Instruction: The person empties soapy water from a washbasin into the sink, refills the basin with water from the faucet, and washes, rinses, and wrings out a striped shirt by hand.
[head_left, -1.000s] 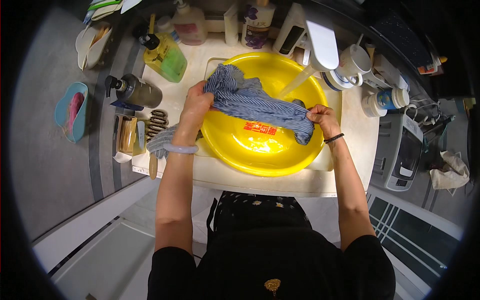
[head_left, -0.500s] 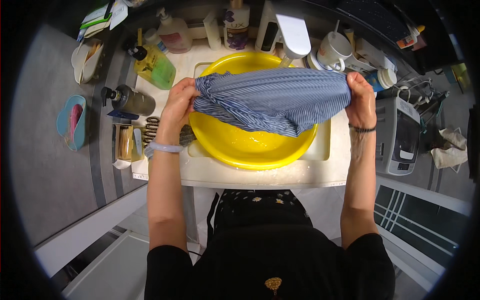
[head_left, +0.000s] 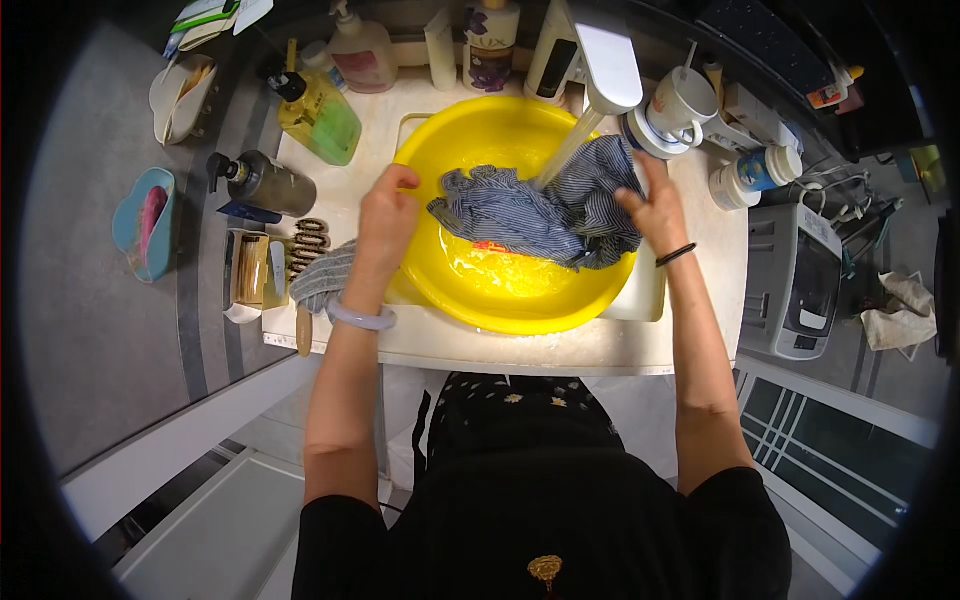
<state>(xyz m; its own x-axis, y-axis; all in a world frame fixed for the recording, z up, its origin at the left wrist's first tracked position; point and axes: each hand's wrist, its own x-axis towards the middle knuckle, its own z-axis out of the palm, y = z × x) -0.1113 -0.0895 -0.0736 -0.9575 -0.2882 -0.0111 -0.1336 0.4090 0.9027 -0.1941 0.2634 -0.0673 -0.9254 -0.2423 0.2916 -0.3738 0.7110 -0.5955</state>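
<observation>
A blue-and-white striped cloth lies bunched and wet in a yellow basin. From the white faucet a stream of water falls onto it. My right hand, slightly blurred, holds the cloth's right end at the basin's right rim, thumb toward the front. By the left rim is my left hand, its fingers curled in and apart from the cloth; I see nothing in it. Something red-orange shows at the basin's bottom beneath the cloth.
Bottles, among them a yellow-green pump bottle and a dark pump bottle, line the counter's left and back. A grey striped cloth lies beside my left wrist. On the right stand a white mug and a white-and-blue container.
The cloth, stretched between both hands above the basin, has come down into it under running water. My left hand has let go; my right hand has moved inward.
</observation>
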